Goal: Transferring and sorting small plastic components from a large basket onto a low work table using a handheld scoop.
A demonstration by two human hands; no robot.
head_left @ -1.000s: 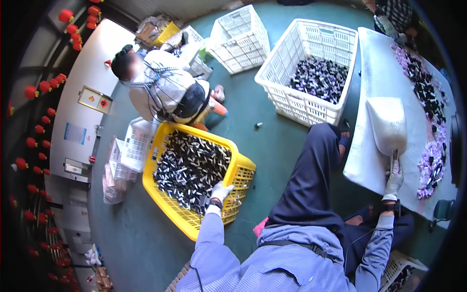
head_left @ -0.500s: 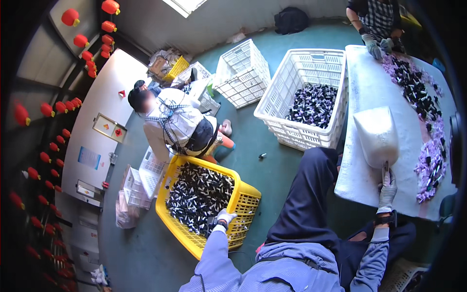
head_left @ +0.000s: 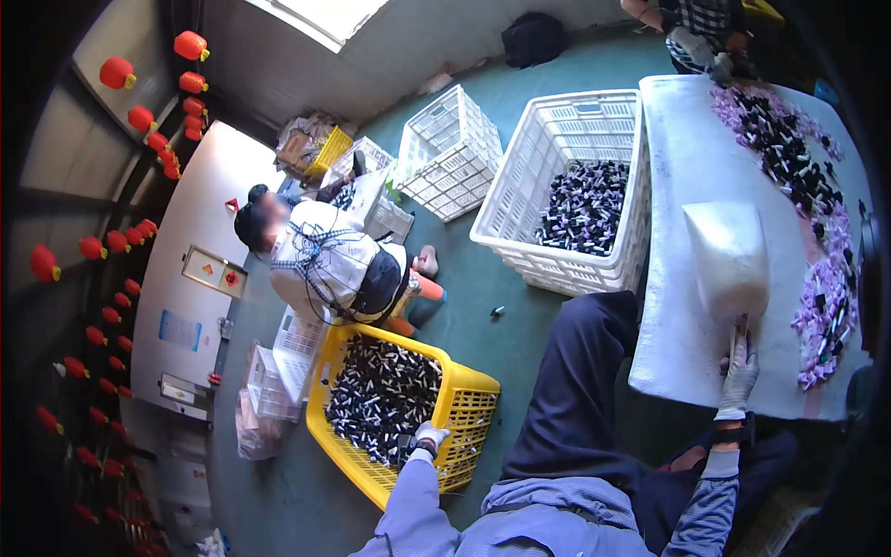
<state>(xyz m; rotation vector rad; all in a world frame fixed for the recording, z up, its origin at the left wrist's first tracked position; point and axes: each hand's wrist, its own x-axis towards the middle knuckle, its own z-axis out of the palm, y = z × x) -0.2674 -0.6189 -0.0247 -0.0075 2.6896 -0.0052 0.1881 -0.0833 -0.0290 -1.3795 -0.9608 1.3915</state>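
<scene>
My right hand (head_left: 740, 379), in a pale glove, is closed around the handle of a wide, pale scoop (head_left: 726, 255). The scoop lies over the white tabletop (head_left: 673, 148), its mouth pointing away from me. My left hand (head_left: 431, 434), also gloved, grips the near right rim of a yellow plastic basket (head_left: 469, 382). Inside that basket is a heap of small black-and-white tube-like pieces (head_left: 380, 395). Along the table's right side runs a band of loose purple and black pieces (head_left: 789, 158).
Left of the table stands a big white crate (head_left: 520, 246) partly filled with black and purple pieces. Behind it is another white crate (head_left: 450, 153). One person (head_left: 329, 251) bends beyond the yellow basket; another person (head_left: 701, 37) is at the table's far end. A single piece (head_left: 497, 312) lies on the floor.
My view has shifted slightly. Both hands keep their holds on scoop and basket. The person at the far end of the table has moved their gloved hands; the bending person has shifted a little.
</scene>
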